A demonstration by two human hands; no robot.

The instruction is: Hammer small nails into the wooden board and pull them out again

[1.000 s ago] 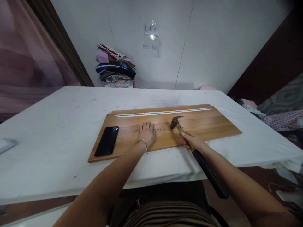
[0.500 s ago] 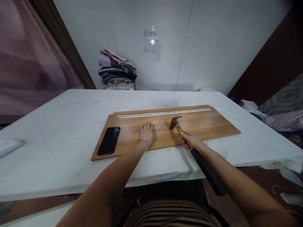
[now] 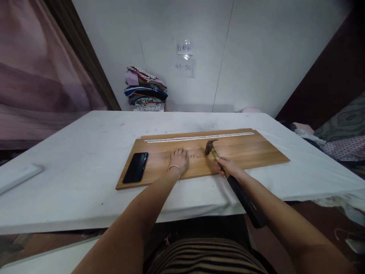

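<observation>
My right hand (image 3: pixel 229 167) is wrapped round the upper handle of a claw hammer (image 3: pixel 211 147), whose rusty head is over the wooden board (image 3: pixel 242 150). Below my fist the black grip reaches back along my forearm. My left hand (image 3: pixel 179 160), with a bracelet at the wrist, lies flat on the board, fingers stretched toward its far side. A row of small nails (image 3: pixel 198 156) runs from beside my left hand toward the hammer head. Several loose nails (image 3: pixel 165 158) lie just left of that hand.
A black phone (image 3: pixel 135 168) rests on the board's left end. Two white measuring strips (image 3: pixel 199 137) run along the far edge. The board lies on a white-covered table (image 3: pixel 71 163). Folded cloths (image 3: pixel 146 89) are stacked at the back, and a white object (image 3: pixel 19 177) is at far left.
The view has shifted slightly, so the board and table sit a little further right in it. Both hands and the hammer keep nearly the same places on the board.
</observation>
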